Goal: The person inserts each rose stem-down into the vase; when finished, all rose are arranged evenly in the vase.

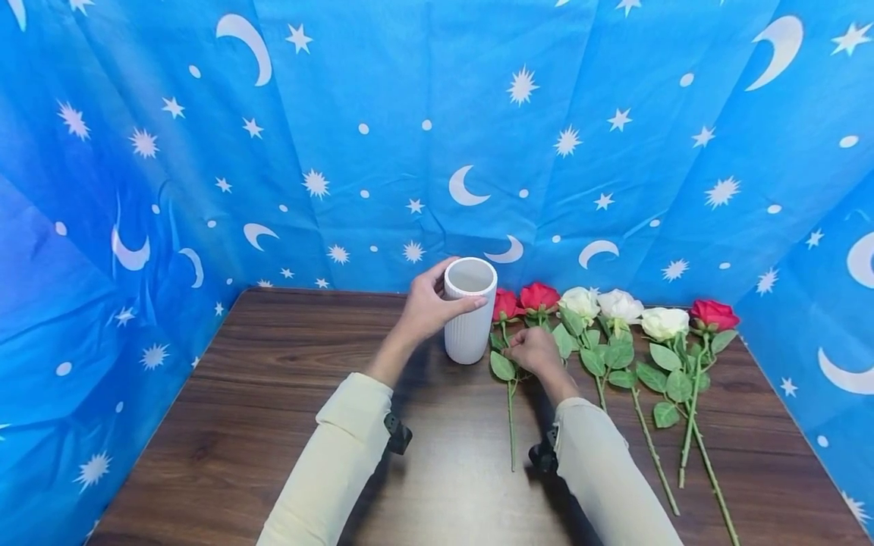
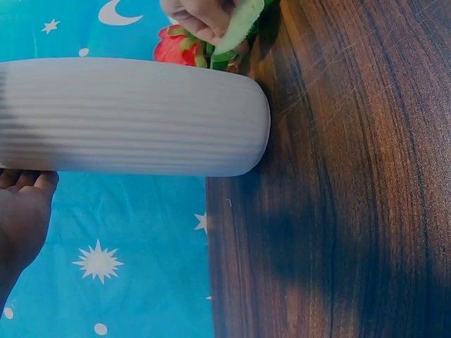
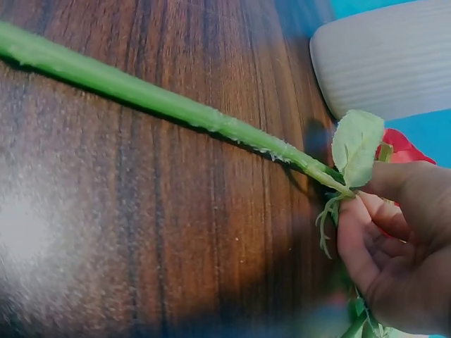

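Note:
A white ribbed vase (image 1: 467, 326) stands upright near the table's back edge. My left hand (image 1: 430, 303) grips its upper part, thumb across the front and fingers round the far side. In the left wrist view the vase (image 2: 141, 116) spans the upper left, its base at the wood. Just right of it, my right hand (image 1: 536, 351) pinches the stem (image 3: 310, 167) of a red rose (image 1: 506, 305) near its leaves. That stem points toward the front of the table, low over the wood. Behind the right hand lies a second red rose (image 1: 539, 296).
Further right on the brown wooden table (image 1: 273, 425) lie a cream rose (image 1: 580, 302), two white roses (image 1: 620, 306) and another red rose (image 1: 714, 314), stems toward the front. Blue cloth (image 1: 382, 91) with moons and stars hangs behind and at both sides.

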Tool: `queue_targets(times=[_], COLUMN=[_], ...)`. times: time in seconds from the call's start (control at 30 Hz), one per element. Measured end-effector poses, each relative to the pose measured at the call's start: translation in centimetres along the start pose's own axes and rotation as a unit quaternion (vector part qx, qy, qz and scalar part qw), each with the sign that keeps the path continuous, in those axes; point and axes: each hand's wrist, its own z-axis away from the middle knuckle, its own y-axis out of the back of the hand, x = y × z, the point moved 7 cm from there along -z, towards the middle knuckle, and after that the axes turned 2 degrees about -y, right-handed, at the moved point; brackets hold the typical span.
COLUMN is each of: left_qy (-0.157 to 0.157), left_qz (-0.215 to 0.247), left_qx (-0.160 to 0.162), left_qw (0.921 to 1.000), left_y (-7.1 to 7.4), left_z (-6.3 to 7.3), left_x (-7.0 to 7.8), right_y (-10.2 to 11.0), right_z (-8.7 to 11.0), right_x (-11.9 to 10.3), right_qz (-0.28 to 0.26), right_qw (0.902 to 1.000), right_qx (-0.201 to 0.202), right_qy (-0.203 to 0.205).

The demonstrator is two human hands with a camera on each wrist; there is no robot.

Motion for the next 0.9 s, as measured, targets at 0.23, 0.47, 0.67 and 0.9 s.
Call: queue_targets(times=[0.23,0.47,0.67,0.9], left_qy=[-0.002,0.003,0.008,0.01], left_qz=[-0.007,-0.008,-0.009,0.001], left_qx=[-0.001,-0.002,0.001,0.002], left_qw=[1.0,1.0,0.9999,1.0], left_y=[0.2,0.1,0.1,0.1], left_z=[0.1,0.0,0.0,-0.1], left_x=[-0.1,-0.2,-0.2,0.0], right_y=[-0.1,-0.1,-0.6,-0.3], right_z=[0.1,0.1,-0.1,-0.4], right_x=[0.3,0.9,1.7,1.6], right_qz=[-0.029,-0.057,-0.151,-0.285], right_qw=[0.9994,0.9976,0.987,0.9547], right_qx=[0.02,0.037,0.018,0.002], right_qy=[-0.004,-0.017,-0.053,-0.085])
